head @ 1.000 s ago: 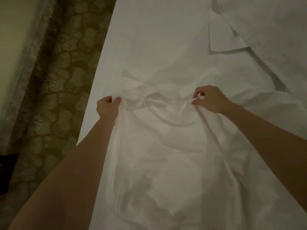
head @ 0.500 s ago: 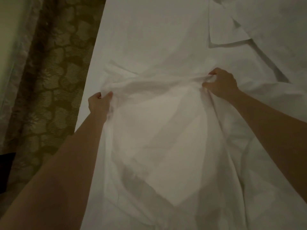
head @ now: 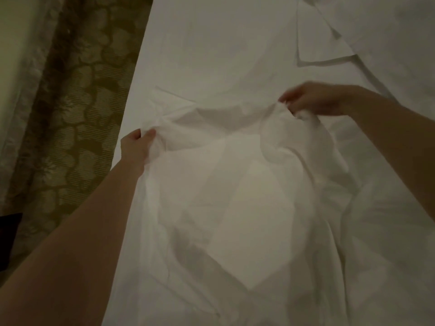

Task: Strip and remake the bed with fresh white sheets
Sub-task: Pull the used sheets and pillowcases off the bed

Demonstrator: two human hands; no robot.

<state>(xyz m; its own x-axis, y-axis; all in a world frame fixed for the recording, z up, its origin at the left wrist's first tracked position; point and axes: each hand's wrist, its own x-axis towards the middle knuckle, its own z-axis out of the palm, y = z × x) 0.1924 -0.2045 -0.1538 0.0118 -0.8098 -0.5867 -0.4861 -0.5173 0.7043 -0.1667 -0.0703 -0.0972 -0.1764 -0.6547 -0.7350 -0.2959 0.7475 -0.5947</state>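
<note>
A crumpled white sheet (head: 235, 196) is lifted off the bed (head: 211, 55), which is itself covered in smooth white fabric. My left hand (head: 136, 147) grips the sheet's upper edge near the bed's left side. My right hand (head: 313, 98) pinches the same edge further right and a little farther away. The edge sags in a curve between the two hands. Below them the sheet hangs in loose folds toward me.
A folded white cloth (head: 322, 36) and a second white layer (head: 388, 38) lie at the far right of the bed. Patterned gold-brown carpet (head: 77, 114) runs along the left of the bed, with a pale curtain (head: 21, 67) beyond it.
Both hands have spread apart while holding the sheet's edge. My right hand moved right and away from me, my left hand moved left, and the bunched edge opened out wider.
</note>
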